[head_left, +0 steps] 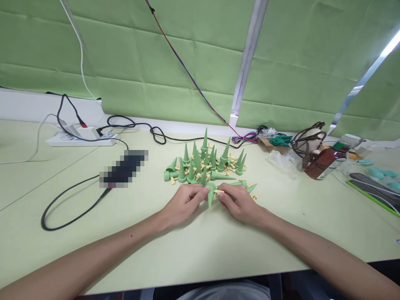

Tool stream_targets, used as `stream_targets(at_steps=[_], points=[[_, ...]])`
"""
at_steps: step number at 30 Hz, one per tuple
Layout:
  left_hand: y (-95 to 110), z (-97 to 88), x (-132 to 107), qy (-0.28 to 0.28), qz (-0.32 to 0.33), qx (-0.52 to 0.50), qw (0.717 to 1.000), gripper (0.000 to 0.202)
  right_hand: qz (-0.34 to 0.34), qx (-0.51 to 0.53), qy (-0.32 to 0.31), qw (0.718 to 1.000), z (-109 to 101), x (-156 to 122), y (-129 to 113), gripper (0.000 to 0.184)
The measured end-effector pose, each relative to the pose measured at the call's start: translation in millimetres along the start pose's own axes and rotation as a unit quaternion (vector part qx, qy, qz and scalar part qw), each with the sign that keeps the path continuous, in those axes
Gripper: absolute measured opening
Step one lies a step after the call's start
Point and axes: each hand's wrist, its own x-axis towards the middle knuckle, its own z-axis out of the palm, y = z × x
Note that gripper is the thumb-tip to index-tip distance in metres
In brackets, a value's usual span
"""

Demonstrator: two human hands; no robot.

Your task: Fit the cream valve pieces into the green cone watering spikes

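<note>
Near the front of a pile of pointed green plastic spikes point(197, 163), my left hand point(187, 200) pinches one green spike point(211, 196) by its wide end, its tip pointing down toward me. My right hand point(237, 201) is closed on a small pale-yellow plastic piece point(219, 191). That piece meets the side of the spike's wide end; whether it sits inside cannot be made out. More small yellow pieces point(229, 166) lie scattered among the spikes, some of which stand upright while others lie on their sides.
On the left lie a blurred dark device point(125, 168) with a looped black cable and a white power strip point(83, 139). To the right are a clear plastic bag point(283, 162), a bottle of reddish-brown liquid point(326, 162) and a green-edged dark item point(373, 193). A green-covered wall closes the back.
</note>
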Motion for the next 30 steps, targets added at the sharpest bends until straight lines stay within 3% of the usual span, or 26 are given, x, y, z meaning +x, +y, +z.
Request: stream_targets(at_steps=[30], points=[[-0.7,-0.1,-1.3,-0.008,0.017,-0.031,0.999,0.034,-0.002,0.006,-0.003,1.000,-1.0,-2.2,3.6,0.024]])
